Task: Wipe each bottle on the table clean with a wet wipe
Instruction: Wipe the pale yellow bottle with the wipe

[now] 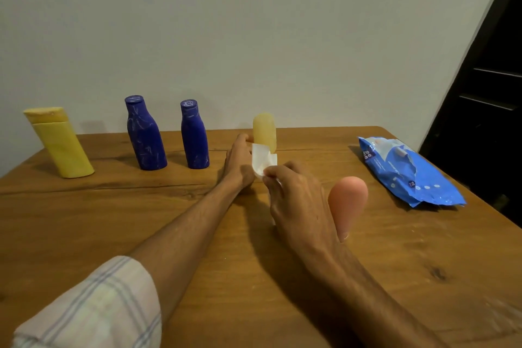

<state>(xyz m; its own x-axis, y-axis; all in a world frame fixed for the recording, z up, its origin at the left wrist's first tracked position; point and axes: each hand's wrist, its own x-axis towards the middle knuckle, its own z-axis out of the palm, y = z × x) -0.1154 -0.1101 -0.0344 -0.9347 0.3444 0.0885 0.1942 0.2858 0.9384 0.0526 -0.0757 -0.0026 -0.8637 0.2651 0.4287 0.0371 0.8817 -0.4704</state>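
Along the back of the wooden table [113, 220] stand a yellow bottle [60, 144] at far left and two dark blue bottles [145, 134] [194, 135]. A pale yellow bottle [265, 130] stands right of them. My left hand [238, 162] is against this bottle's lower left side and seems to grip it; its fingers are hidden. My right hand [293, 198] pinches a white wet wipe [262, 162], held up against the pale yellow bottle's base. A pink bottle [348, 200] stands just right of my right hand.
A torn blue pack of wet wipes [406, 172] lies at the table's right side. The wall runs close behind the bottles. A dark doorway or shelf [491, 93] is at the far right, beyond the table's edge.
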